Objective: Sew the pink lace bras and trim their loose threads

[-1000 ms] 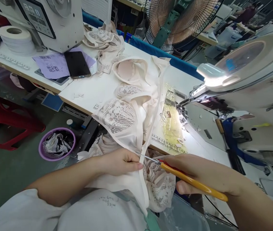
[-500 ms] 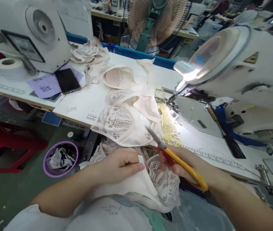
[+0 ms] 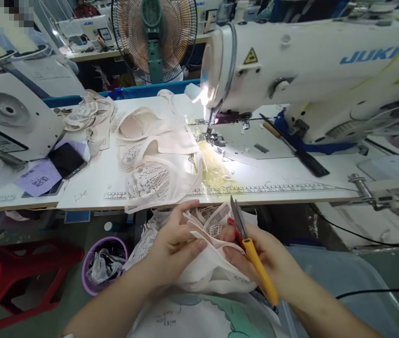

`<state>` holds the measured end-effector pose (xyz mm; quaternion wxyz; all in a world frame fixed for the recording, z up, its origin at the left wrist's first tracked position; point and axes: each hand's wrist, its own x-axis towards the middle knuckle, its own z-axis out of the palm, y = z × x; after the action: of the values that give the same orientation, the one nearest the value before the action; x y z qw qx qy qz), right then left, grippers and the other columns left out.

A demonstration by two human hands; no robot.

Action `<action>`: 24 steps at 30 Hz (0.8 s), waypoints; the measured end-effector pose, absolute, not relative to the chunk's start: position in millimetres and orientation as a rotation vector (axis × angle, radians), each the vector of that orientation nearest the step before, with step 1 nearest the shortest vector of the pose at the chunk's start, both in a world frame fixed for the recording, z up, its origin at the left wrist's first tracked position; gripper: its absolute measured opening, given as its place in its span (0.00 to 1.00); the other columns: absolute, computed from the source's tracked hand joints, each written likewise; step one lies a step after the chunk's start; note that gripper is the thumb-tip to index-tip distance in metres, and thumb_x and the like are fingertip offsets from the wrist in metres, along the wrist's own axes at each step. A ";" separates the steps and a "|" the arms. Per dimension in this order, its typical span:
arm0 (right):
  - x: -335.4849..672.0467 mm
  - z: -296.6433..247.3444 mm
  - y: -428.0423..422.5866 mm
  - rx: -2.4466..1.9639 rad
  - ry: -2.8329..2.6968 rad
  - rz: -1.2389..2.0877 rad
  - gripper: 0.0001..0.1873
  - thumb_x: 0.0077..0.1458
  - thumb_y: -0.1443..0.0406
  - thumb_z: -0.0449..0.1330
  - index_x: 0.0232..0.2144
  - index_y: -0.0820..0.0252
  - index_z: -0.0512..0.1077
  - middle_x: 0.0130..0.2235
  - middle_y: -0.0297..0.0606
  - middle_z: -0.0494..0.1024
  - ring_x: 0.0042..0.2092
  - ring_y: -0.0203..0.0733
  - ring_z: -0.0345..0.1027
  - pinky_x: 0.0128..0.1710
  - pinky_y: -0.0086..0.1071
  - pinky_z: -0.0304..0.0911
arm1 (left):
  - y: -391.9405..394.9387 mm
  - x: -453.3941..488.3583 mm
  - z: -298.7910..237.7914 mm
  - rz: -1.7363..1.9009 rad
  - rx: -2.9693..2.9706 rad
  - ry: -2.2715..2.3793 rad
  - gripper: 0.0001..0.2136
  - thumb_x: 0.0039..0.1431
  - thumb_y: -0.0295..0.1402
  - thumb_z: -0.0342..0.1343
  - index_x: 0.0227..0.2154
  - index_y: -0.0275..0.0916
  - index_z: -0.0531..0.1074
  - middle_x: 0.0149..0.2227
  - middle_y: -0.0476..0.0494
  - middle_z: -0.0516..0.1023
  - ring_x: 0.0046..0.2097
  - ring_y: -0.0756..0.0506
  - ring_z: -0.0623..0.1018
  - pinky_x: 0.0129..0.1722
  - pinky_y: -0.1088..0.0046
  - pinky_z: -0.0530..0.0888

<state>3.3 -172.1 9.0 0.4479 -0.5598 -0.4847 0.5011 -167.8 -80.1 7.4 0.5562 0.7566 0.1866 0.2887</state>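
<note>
Over my lap, my left hand pinches the edge of a cream bra between thumb and fingers. My right hand keeps a pair of scissors with yellow and red handles in its palm, blades pointing up and away from me. The thumb and fingers of that hand also grip the bra's other side. Folds and lace bunch between my hands and hide part of the fabric. Just beyond, a cream bra with a lace cup lies on the white table, touching other cream pieces.
A lit sewing machine stands at the right, a second machine at the left. A black-handled tool lies on the right machine's bed. Below left are a purple basket and a red stool. A fan stands behind the table.
My view has turned to the right. My right hand has closed on the bra's edge while keeping the scissors, and the fabric is now spread between both hands.
</note>
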 end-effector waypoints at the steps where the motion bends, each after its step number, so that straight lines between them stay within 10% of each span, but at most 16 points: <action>1: 5.3 8.2 -174.1 -1.393 -1.222 1.199 0.08 0.51 0.62 0.58 0.29 0.58 0.63 0.28 0.33 0.65 0.28 0.37 0.58 0.26 0.29 0.58 | -78.7 -169.3 8.3 0.609 1.732 0.440 0.08 0.58 0.30 0.53 0.29 0.38 0.76 0.34 0.39 0.75 0.55 0.38 0.66 0.50 0.61 0.67; 7: 11.4 -0.5 -178.6 -1.335 -1.205 1.178 0.05 0.54 0.63 0.57 0.32 0.57 0.63 0.32 0.35 0.65 0.33 0.39 0.60 0.31 0.32 0.60 | -71.8 -172.2 11.1 0.533 1.818 0.405 0.07 0.58 0.28 0.52 0.29 0.37 0.75 0.32 0.41 0.76 0.37 0.45 0.74 0.39 0.66 0.72; 18: 24.1 4.2 -163.3 -1.248 -1.107 1.571 0.14 0.48 0.57 0.62 0.30 0.61 0.66 0.29 0.32 0.66 0.27 0.33 0.59 0.25 0.27 0.58 | -74.2 -172.1 29.7 0.641 2.315 0.163 0.10 0.56 0.22 0.51 0.39 0.38 0.70 0.35 0.43 0.74 0.37 0.49 0.74 0.37 0.74 0.73; 24: 20.8 3.3 -153.5 -1.774 -1.654 1.061 0.10 0.44 0.66 0.62 0.27 0.58 0.62 0.29 0.34 0.70 0.28 0.39 0.63 0.24 0.28 0.56 | -92.0 -159.6 32.0 0.579 2.508 0.114 0.08 0.57 0.22 0.47 0.38 0.35 0.69 0.33 0.39 0.75 0.34 0.46 0.75 0.32 0.72 0.73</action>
<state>20.8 -153.5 3.3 0.2447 -0.6497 -0.6059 0.3884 -159.6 -92.0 32.0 0.2786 0.9349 0.0426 0.2157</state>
